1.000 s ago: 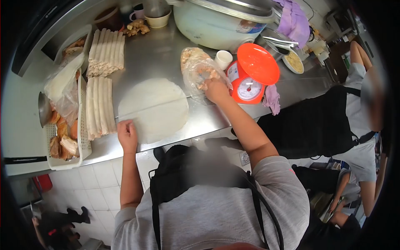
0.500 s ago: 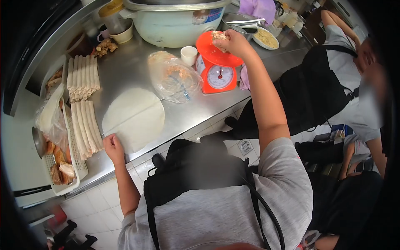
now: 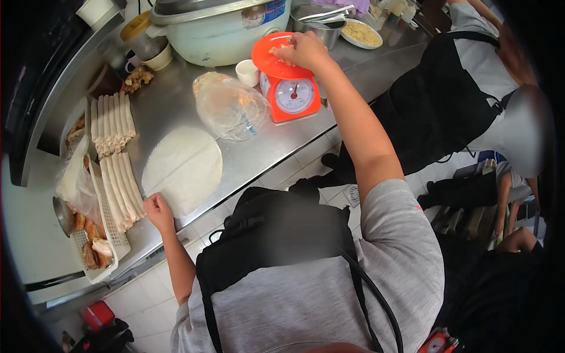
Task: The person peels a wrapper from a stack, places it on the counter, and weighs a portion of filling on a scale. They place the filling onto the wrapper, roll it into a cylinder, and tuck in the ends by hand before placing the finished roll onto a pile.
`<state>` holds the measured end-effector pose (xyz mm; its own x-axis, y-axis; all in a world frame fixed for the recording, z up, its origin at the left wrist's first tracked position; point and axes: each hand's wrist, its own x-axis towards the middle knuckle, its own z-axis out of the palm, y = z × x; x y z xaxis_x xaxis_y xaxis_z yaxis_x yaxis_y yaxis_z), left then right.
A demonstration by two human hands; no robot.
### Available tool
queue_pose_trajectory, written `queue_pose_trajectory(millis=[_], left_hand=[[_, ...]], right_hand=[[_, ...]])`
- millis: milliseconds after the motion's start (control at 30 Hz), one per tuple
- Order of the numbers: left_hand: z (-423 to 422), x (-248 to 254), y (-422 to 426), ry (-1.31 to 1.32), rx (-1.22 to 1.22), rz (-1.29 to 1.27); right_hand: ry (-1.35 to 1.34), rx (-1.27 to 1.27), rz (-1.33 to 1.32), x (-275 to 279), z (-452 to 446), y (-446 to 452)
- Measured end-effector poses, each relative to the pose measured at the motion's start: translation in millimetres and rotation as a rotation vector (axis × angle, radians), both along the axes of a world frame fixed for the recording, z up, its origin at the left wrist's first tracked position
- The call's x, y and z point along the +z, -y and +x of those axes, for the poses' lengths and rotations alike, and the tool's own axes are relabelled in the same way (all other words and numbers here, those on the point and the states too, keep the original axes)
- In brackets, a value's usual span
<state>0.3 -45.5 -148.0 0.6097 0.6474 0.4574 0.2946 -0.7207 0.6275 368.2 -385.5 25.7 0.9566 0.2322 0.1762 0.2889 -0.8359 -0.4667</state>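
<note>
My right hand (image 3: 305, 50) is over the red pan (image 3: 272, 59) of a kitchen scale (image 3: 294, 95), its fingers bent round some of the pale pinkish filling (image 3: 282, 53). My left hand (image 3: 159, 210) rests closed at the edge of the steel counter, beside a round white sheet of dough (image 3: 183, 167); what its fingers hold, if anything, is hidden. Between sheet and scale lies a clear plastic bag (image 3: 231, 107) with filling inside. A small white cup (image 3: 247, 73) stands by the scale. Stacked long pale rolls (image 3: 120, 187) lie left of the sheet.
A white basket (image 3: 122, 242) with browned pieces stands at the left. Behind the scale are a large tub (image 3: 218, 35), a metal bowl (image 3: 329, 34) and a white dish of yellow food (image 3: 360, 34). A co-worker in a black apron (image 3: 429, 100) stands at the right.
My right hand went from the plastic bag to the scale with filling, and is now lower over the pan. My left hand stays near the sheet. The whole view has shifted.
</note>
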Motion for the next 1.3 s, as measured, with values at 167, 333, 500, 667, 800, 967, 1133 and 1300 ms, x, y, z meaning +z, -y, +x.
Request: queue_pose_trajectory(millis=[167, 333, 500, 667, 800, 967, 1133, 1300], left_hand=[[1, -3, -1, 0.016, 0.0, 0.004], [1, -8, -6, -0.012, 0.002, 0.037], [1, -6, -4, -0.029, -0.007, 0.094], [2, -7, -4, -0.035, -0.012, 0.103], [3, -8, -5, -0.017, -0.018, 0.082], [2, -6, -3, -0.033, -0.02, 0.109], [1, -5, -1, -0.023, -0.016, 0.099], [1, -5, 0, -0.034, -0.013, 0.103]], right_hand=[[0.05, 0.009, 0.06, 11, -6, 6], [0.086, 0.055, 0.159, 2, 11, 10], [0.017, 0.081, 0.213, 9, 10, 20], [0.01, 0.206, -0.253, 5, 14, 35], [-0.015, 0.224, -0.253, -11, 14, 35], [0.105, 0.183, -0.199, -28, 15, 33], [0.124, 0.26, -0.238, -22, 8, 40], [0.074, 0.289, -0.195, 16, -12, 49]])
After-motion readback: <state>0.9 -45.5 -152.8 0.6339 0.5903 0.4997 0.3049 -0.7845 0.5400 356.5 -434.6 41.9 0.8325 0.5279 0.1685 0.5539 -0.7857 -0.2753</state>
